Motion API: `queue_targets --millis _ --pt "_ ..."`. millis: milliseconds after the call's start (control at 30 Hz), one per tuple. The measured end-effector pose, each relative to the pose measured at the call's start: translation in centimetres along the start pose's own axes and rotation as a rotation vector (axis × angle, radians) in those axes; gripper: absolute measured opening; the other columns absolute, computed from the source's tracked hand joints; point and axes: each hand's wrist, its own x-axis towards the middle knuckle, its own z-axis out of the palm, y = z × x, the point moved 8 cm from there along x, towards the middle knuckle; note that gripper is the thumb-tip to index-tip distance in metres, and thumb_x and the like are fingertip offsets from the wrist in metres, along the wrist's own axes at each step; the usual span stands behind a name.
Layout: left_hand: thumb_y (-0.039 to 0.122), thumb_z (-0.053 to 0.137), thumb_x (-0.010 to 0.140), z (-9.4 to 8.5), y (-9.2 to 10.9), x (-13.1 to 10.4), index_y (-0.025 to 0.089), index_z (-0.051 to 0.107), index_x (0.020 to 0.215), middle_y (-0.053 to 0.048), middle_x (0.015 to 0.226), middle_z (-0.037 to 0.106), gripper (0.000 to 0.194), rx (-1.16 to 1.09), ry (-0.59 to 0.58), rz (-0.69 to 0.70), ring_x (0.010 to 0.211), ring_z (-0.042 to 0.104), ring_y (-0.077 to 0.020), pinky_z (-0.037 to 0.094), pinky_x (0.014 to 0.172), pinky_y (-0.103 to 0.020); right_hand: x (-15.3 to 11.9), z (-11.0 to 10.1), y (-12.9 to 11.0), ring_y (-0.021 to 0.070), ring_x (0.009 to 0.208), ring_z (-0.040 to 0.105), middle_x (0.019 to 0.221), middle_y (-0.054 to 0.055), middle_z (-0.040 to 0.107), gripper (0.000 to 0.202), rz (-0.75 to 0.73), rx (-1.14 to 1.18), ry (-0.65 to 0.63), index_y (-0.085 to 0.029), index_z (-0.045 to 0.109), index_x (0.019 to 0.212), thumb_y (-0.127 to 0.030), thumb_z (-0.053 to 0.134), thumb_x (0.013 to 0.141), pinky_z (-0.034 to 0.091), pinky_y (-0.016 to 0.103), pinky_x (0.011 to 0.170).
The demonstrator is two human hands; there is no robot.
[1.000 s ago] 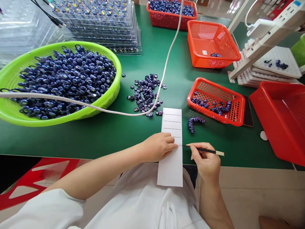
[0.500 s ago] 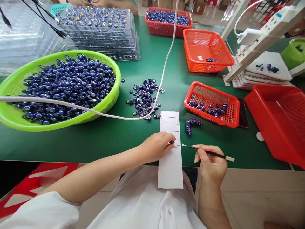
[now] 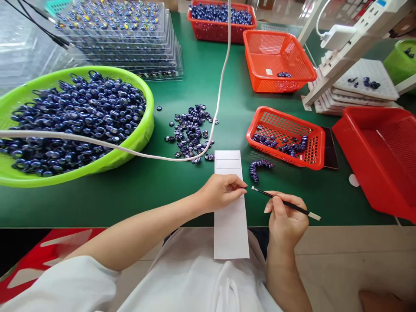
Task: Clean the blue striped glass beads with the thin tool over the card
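Note:
My left hand [image 3: 224,190] lies over a white paper strip [image 3: 230,229] ruled with dark lines. Its thumb and fingertips come together past the strip's right edge, and whatever they pinch cannot be made out. Between my right thumb and fingers [image 3: 287,219] is a thin black stick [image 3: 294,207], pale at its rear end. Its small white tip points at my left fingertips, a short gap away. Just above the stick, a curved row of shiny dark-blue beads [image 3: 256,168] rests on the green table. More loose dark-blue pieces [image 3: 191,134] are heaped beyond the strip.
On the left stands a green basket [image 3: 147,112] full of dark-blue looped pieces. A white cable [image 3: 224,69] crosses in front. Stacked clear trays [image 3: 172,56] stand behind. To the right are a small red basket [image 3: 316,149], an orange basket [image 3: 247,52] and a red bin [image 3: 360,160].
My left hand has shifted right, its fingertips now past the strip's edge; the dark bead seen between them before no longer shows. The stick's tip has risen slightly. The whole view has shifted a little.

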Motion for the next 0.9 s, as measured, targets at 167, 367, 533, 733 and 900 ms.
queue_targets --millis 167,367,533,733,900 --pt "0.023 0.067 0.083 -0.2 -0.3 0.2 0.012 0.069 0.091 -0.009 0.093 0.077 0.013 -0.111 -0.005 -0.028 0.081 0.072 -0.0151 0.06 0.077 -0.026 0.0 0.1 -0.1 0.0103 0.044 0.061 0.083 0.003 0.076 0.013 0.003 0.016 -0.024 -0.019 0.062 0.083 -0.021 0.074 0.081 0.052 0.028 0.046" --pt "0.021 0.062 0.087 0.1 0.1 0.3 0.012 0.069 0.108 -0.006 0.085 0.074 0.024 -0.095 -0.048 0.025 0.073 0.069 -0.0117 0.057 0.07 -0.022 0.2 0.0 0.2 0.0097 0.044 0.06 0.083 0.002 0.076 0.013 0.02 0.044 -0.024 -0.019 0.061 0.082 -0.019 0.074 0.08 0.05 0.027 0.045" --pt "0.023 0.066 0.087 -0.1 0.7 0.2 0.012 0.072 0.095 -0.006 0.081 0.072 0.015 -0.004 -0.035 0.098 0.069 0.066 -0.0111 0.054 0.066 -0.021 0.1 0.1 0.1 0.0096 0.044 0.06 0.083 0.003 0.077 0.013 0.015 0.059 -0.031 -0.019 0.062 0.083 -0.019 0.074 0.081 0.051 0.028 0.047" --pt "0.034 0.071 0.088 -0.3 1.3 0.0 0.016 0.075 0.09 -0.005 0.077 0.072 0.019 0.136 -0.013 0.185 0.065 0.061 -0.011 0.049 0.061 -0.02 0.1 0.0 0.1 0.0096 0.044 0.059 0.083 0.003 0.077 0.013 0.008 0.04 -0.033 -0.019 0.061 0.083 -0.021 0.074 0.081 0.051 0.029 0.048" --pt "0.026 0.072 0.086 -0.4 1.4 -0.1 0.016 0.077 0.091 -0.005 0.08 0.073 0.012 0.146 0.005 0.207 0.066 0.064 -0.0113 0.051 0.061 -0.021 0.1 0.0 0.1 0.0094 0.043 0.059 0.083 0.002 0.077 0.012 -0.001 0.047 -0.034 -0.02 0.061 0.083 -0.02 0.073 0.081 0.051 0.028 0.047"
